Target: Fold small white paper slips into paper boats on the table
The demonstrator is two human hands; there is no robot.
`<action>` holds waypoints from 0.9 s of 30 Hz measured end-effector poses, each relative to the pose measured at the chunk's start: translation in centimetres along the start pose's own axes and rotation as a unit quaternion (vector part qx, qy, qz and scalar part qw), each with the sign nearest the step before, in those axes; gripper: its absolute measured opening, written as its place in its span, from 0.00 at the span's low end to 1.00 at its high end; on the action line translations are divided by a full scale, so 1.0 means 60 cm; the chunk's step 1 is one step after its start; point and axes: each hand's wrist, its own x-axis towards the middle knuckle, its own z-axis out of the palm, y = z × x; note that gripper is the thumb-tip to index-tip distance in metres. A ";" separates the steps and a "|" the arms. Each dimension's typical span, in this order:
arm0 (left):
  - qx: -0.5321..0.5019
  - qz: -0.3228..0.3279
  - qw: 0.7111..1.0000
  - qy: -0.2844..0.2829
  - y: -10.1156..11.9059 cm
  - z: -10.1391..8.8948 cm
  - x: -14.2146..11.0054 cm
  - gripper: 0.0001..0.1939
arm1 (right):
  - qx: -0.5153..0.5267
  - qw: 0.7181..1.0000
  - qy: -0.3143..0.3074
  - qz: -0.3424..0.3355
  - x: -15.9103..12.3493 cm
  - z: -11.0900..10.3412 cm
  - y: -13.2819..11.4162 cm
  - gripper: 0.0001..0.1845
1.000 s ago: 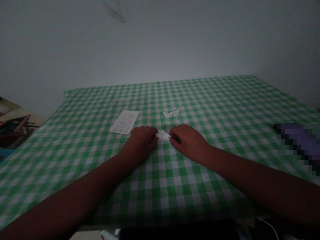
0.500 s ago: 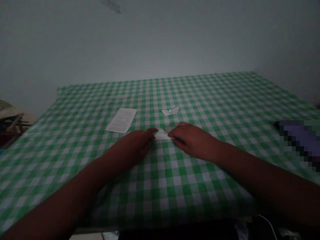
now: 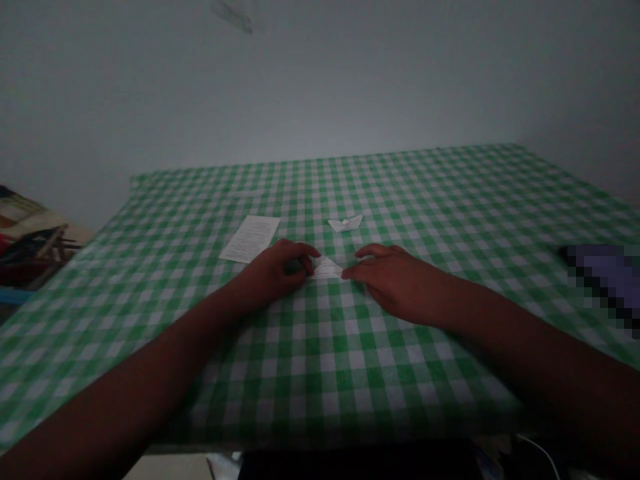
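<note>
- Folded paper (image 3: 327, 269): on the table (image 3: 320, 373), mid-width, nearer the front edge.
- Left hand (image 3: 274, 268) at its left corner, pinch unclear; right hand (image 3: 403, 283) has fingers spread, one touching the right corner.
- Seemingly creasing; next calls for steady corners, even pressing.

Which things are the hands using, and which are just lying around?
In use:
left hand, at the paper's left
right hand, at its right corner
folded paper triangle

Lying around, seemingly:
paper boat
printed sheet
blurred purple thing
</note>
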 end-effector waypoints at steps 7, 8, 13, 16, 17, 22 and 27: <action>0.036 0.051 0.998 -0.016 -0.014 -0.001 0.007 0.20 | 0.037 0.999 -0.008 0.020 -0.007 -0.004 0.009 0.27; 0.042 0.058 0.997 -0.017 -0.016 -0.001 0.007 0.21 | 0.039 0.999 -0.011 0.019 -0.007 -0.005 0.008 0.26; 0.055 0.074 0.996 -0.017 -0.019 0.004 0.008 0.19 | 0.037 0.999 -0.028 0.010 -0.003 -0.009 0.004 0.24; 0.054 0.066 0.996 -0.026 -0.015 0.004 0.007 0.19 | 0.035 0.999 -0.029 0.008 -0.003 -0.010 0.002 0.25; 0.053 0.060 0.996 -0.032 -0.013 0.002 0.006 0.18 | 0.035 0.999 -0.028 0.008 -0.004 -0.010 0.001 0.25; 0.067 0.033 0.996 -0.044 -0.014 -0.008 0.004 0.14 | 0.008 1.000 -0.018 -0.009 -0.011 -0.009 -0.004 0.22; 0.141 0.079 0.986 -0.036 -0.017 -0.006 0.001 0.07 | 0.020 0.999 0.031 -0.021 0.008 0.008 0.007 0.18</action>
